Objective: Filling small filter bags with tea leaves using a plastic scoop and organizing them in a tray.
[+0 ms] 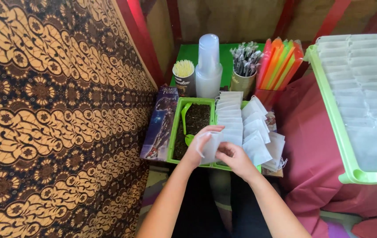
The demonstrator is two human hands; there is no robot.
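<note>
While both hands pinched one sachet point(212, 143) over the tray point(176, 115) | left hand point(196, 150) gripped its edge, right hand point(234, 158) its mouth | best held wide above the tea point(193, 121), scoop point(185, 118) close.

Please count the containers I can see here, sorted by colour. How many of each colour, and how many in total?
Green trays: 3, one with dark loose material and a scoop, one with white sachets, one at right
Dark cup of pale sticks: 1
Beige cup of wrapped straws: 1
Clear cup stack: 1
Total: 6
</note>
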